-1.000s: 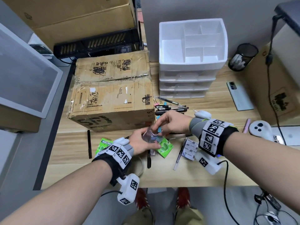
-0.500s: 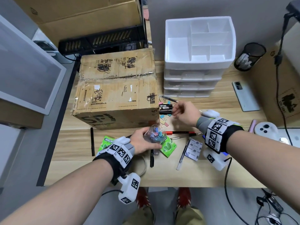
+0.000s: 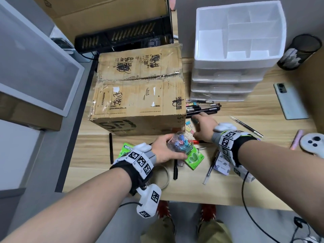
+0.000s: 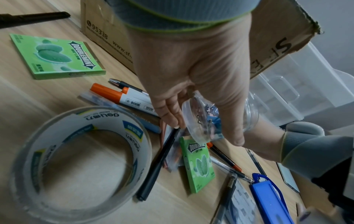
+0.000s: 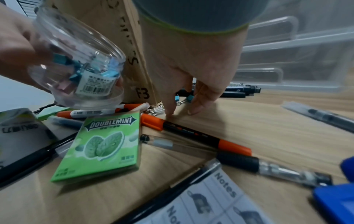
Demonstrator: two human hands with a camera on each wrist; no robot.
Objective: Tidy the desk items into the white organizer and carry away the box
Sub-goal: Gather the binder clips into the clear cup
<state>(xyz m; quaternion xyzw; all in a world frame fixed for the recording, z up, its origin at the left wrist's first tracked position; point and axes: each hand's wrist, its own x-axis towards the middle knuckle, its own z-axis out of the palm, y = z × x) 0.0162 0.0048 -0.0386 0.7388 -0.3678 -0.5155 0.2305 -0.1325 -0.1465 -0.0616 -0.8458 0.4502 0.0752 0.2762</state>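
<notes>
My left hand [image 3: 164, 151] grips a clear plastic jar [image 3: 180, 144] of coloured binder clips, tilted just above the desk; the jar [image 5: 76, 60] has no lid on. My right hand [image 3: 201, 127] reaches down at the front right corner of the brown cardboard box [image 3: 140, 95]. Its fingertips [image 5: 169, 112] touch the desk among loose binder clips [image 5: 188, 98], fingers fairly straight. More loose clips [image 3: 188, 123] lie by the box corner. The white organizer [image 3: 236, 64] stands behind with bare top compartments and shut drawers.
Black pens [image 3: 203, 109] lie in front of the organizer. Around my hands lie two green gum packs [image 3: 193, 157], an orange marker [image 5: 195, 134], a tape roll [image 4: 80, 159] and a notes pad [image 3: 222, 165]. A phone [image 3: 289, 100], controller [image 3: 313, 144] and mesh cup [image 3: 301, 51] sit right.
My right hand left the jar, reached toward the pens by the box, then came down onto the loose clips at the box corner. The left hand kept hold of the jar.
</notes>
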